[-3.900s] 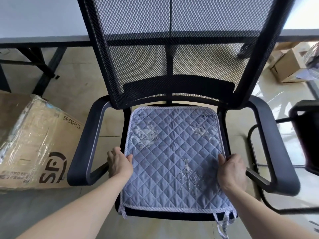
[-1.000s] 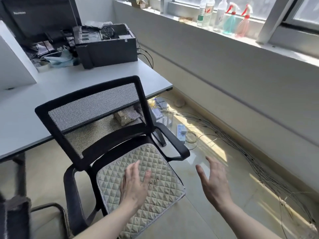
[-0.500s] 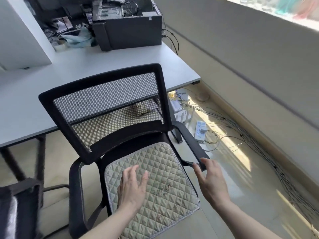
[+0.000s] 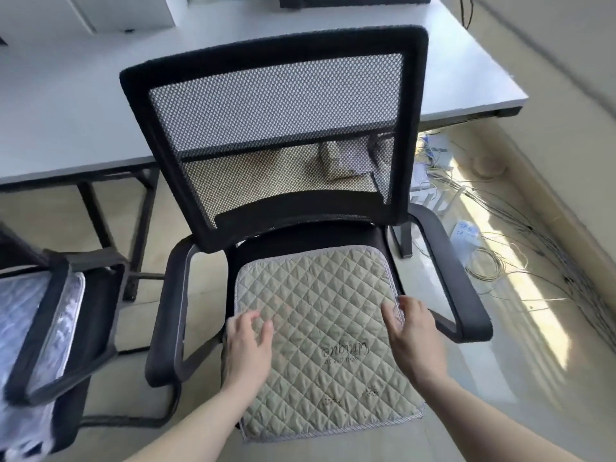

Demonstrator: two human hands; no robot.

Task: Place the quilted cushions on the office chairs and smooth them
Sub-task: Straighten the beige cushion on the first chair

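Observation:
A beige quilted cushion (image 4: 320, 331) with grey piping lies on the seat of a black mesh-backed office chair (image 4: 276, 128). My left hand (image 4: 248, 348) rests flat on the cushion's left edge, fingers spread. My right hand (image 4: 413, 338) is at the cushion's right edge, fingers touching the piping. Neither hand grips the fabric. At the far left stands a second black chair (image 4: 63, 315) holding a blue quilted cushion (image 4: 20, 315), only partly in view.
A white desk (image 4: 66, 105) stands behind the chair, its black legs (image 4: 100, 225) to the left. Power strips and loose cables (image 4: 500, 248) lie on the floor at the right, along a wall. The chair's armrests (image 4: 446, 268) flank the seat.
I have turned from the blue-cushioned chair to this one and come closer. Both hands went down from the air onto the beige cushion's left and right edges.

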